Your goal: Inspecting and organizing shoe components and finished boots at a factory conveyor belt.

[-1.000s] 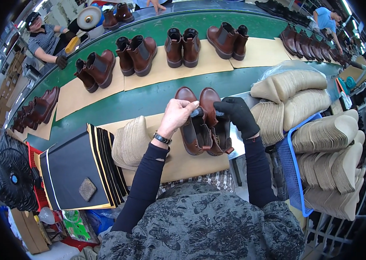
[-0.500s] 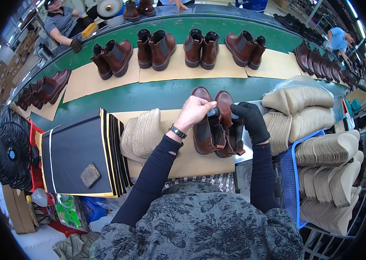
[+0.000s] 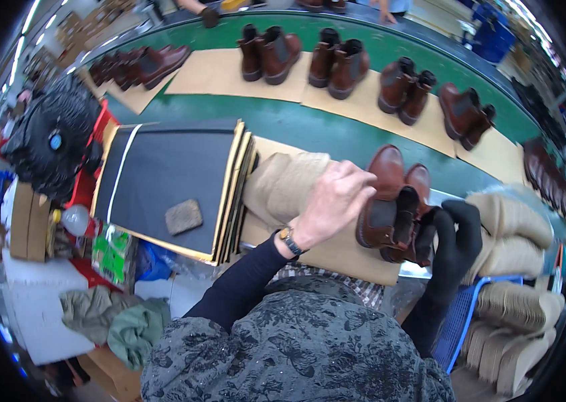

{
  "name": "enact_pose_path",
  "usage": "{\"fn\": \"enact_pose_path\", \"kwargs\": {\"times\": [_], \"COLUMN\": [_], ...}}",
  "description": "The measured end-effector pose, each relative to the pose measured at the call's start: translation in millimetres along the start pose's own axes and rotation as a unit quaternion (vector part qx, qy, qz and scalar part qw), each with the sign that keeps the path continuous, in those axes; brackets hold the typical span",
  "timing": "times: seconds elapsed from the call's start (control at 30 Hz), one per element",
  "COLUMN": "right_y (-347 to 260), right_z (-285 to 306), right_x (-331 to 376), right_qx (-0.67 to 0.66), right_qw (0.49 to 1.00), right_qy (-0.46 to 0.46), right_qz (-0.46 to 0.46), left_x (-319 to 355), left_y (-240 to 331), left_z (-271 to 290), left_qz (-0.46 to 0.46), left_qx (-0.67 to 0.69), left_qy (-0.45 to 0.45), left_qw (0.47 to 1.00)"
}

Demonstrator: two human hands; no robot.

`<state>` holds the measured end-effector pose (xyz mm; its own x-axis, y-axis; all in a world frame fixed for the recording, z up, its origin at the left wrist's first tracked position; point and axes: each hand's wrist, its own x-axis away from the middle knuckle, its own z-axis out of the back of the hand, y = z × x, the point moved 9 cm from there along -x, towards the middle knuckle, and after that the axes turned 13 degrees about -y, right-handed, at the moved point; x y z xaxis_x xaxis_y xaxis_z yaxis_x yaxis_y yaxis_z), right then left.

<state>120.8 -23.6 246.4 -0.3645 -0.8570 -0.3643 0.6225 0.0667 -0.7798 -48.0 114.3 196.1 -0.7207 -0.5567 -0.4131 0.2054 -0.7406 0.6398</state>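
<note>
A pair of brown ankle boots (image 3: 390,201) stands on a tan card sheet (image 3: 336,254) at the near edge of the bench. My bare left hand (image 3: 333,201), with a wristwatch, grips the top of the left boot of the pair. My right hand (image 3: 457,231), in a black glove, holds the top of the right boot from the side. The boot toes point away from me toward the green belt (image 3: 336,130).
Several more pairs of brown boots (image 3: 336,63) ride on tan sheets along the green conveyor. A stack of black sheets with a small block (image 3: 182,216) lies left of my hands. Piles of tan insoles (image 3: 517,228) sit right, a black fan (image 3: 48,144) far left.
The view has swung left, so the boots and my hands now sit right of centre. Both hands have stayed on the boot pair. The fan and black sheets have come further into view.
</note>
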Motion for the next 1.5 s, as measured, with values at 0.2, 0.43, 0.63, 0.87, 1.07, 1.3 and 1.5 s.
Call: {"fn": "enact_pose_path", "kwargs": {"times": [0.2, 0.43, 0.63, 0.87, 1.07, 1.3, 1.5], "right_y": [-61.5, -27.0, -35.2, -10.3, -17.7, -98.7, -180.6], "right_z": [-141.9, -217.2, -235.4, -243.2, -237.5, -253.5, -324.0], "right_x": [5.7, -9.9, -7.7, -7.4, -11.1, -26.6, 4.5], "right_qx": [0.021, 0.028, 0.178, 0.213, 0.208, 0.048, 0.013], "right_qw": [0.947, 0.962, 0.926, 0.915, 0.920, 0.910, 0.816], "right_qy": [-0.273, -0.233, -0.260, -0.258, -0.250, -0.282, -0.381], "right_qz": [0.168, 0.140, 0.208, 0.224, 0.218, 0.299, 0.435], "left_x": [80.2, 104.7, 113.2, 120.6, 118.2, 139.6, 179.2], "left_y": [-64.8, -85.4, -104.3, -108.8, -54.4, 36.0, -51.2], "left_z": [78.8, 75.0, 47.5, 53.2, 116.2, 243.7, 228.7], "left_qz": [0.265, 0.246, 0.318, 0.320, 0.155, 0.063, 0.192], "left_qx": [-0.288, -0.163, 0.130, 0.134, 0.177, -0.452, -0.573], "left_qy": [0.065, 0.119, 0.118, 0.183, 0.323, 0.275, 0.017], "left_qw": [0.918, 0.948, 0.932, 0.920, 0.917, 0.846, 0.796]}}
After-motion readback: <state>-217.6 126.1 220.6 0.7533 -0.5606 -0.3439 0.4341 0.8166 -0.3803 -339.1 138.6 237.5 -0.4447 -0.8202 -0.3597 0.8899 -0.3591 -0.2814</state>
